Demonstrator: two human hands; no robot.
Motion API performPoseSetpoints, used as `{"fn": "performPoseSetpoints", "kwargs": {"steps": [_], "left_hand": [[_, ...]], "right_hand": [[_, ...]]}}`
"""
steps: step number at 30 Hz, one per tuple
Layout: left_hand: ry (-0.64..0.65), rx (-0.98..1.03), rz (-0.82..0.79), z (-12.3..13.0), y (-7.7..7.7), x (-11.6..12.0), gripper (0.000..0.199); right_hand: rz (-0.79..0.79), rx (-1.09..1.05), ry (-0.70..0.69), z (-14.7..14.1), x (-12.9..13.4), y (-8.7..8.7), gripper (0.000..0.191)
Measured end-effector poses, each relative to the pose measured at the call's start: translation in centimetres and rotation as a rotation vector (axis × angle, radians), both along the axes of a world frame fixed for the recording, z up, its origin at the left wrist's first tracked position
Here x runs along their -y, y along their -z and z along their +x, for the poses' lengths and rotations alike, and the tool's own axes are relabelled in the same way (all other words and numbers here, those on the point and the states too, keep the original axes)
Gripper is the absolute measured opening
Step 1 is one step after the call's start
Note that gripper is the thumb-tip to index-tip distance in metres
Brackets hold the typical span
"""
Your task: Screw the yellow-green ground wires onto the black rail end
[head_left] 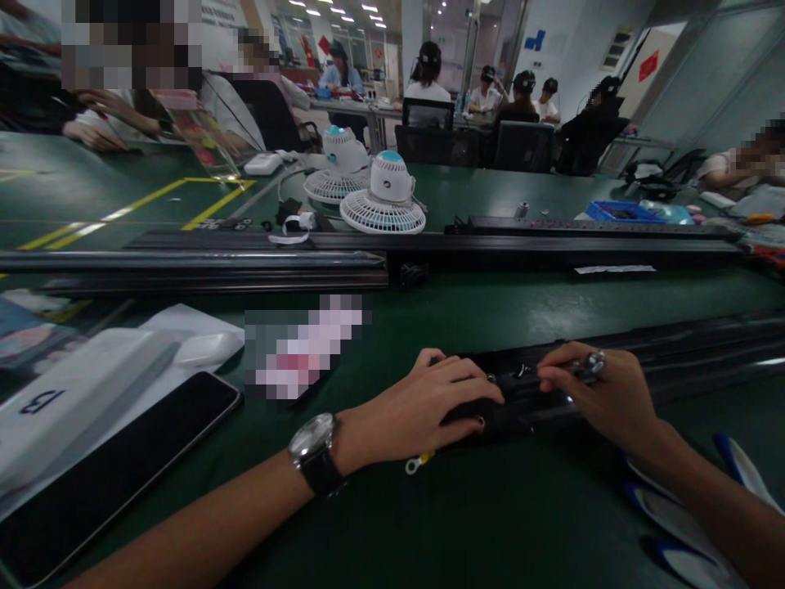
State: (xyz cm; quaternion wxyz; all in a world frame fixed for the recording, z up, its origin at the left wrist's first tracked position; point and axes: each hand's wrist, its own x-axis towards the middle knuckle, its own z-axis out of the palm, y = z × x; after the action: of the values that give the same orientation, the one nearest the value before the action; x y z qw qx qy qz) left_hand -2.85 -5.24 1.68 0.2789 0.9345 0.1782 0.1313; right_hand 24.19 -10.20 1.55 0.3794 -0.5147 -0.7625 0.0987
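A long black bar (680,360) lies across the table before me, running off to the right. My left hand (423,401), with a watch (316,450) on its wrist, grips the bar's left end, thumb on the near side and fingers over the top. Pinched in my right hand (607,393) is a slim tool with a shiny round silver end (594,362); its tip is hidden by my fingers, just above the bar. A small bright piece (522,370) shows on the bar between my hands. Below my left hand, a ring terminal (414,465) with a yellow sleeve sticks out.
Long black rails (245,266) lie farther back, with two white fans (386,196) behind them. A phone (123,466) and white box (67,401) are at left. Blue-edged white objects (675,515) sit under my right forearm. A blue tray (622,213) stands at back right; people sit beyond.
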Motion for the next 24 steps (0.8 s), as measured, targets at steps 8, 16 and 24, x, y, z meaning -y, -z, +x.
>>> {"fn": "performPoseSetpoints", "kwargs": {"steps": [8,16,24], "left_hand": [[-0.008,-0.004,-0.042,-0.3,-1.3,-0.2,0.054],[-0.238,0.052,0.027,0.6,-0.8,0.4,0.085],[-0.221,0.04,-0.157,0.1,-1.0,0.0,0.082]], "right_hand": [[0.004,-0.006,0.015,0.0,0.0,-0.2,0.007],[-0.053,0.011,-0.018,-0.9,-0.1,-0.5,0.012],[-0.195,0.021,-0.054,-1.9,-1.2,-0.9,0.013]]}}
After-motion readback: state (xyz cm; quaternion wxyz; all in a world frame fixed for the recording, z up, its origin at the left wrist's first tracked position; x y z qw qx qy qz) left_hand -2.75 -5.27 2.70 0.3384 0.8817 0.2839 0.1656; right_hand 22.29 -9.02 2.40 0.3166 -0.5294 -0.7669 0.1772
